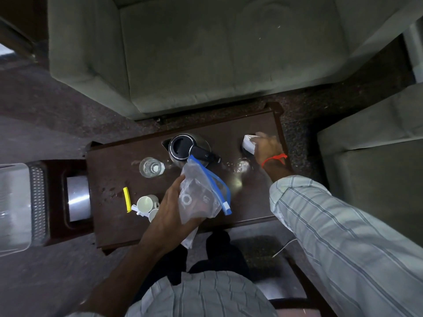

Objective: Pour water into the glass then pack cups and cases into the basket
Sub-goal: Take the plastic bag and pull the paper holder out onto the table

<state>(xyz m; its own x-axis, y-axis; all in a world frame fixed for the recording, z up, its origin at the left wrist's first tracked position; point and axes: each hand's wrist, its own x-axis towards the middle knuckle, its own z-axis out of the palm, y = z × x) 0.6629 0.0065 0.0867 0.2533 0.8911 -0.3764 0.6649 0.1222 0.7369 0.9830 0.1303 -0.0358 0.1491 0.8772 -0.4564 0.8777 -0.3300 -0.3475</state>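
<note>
On the dark wooden table (pixel 258 124) my left hand (pixel 170 208) holds a clear plastic zip bag (pixel 201 195) with a blue seal, lifted above the table's middle. My right hand (pixel 266 148) grips a white case (pixel 248 143) at the table's far right. A clear glass (pixel 151 167) with water stands left of the steel kettle (pixel 185 148), whose black lid faces up. A second clear glass (pixel 241 164) lies near my right wrist. Two white cups (pixel 147 205) sit at the near left, partly behind my left hand.
A yellow clip (pixel 127 200) lies left of the cups. A translucent basket (pixel 13 209) stands off the table's left end beside a dark side table (pixel 55 202). Green sofas surround the far and right sides. Water drops spot the tabletop.
</note>
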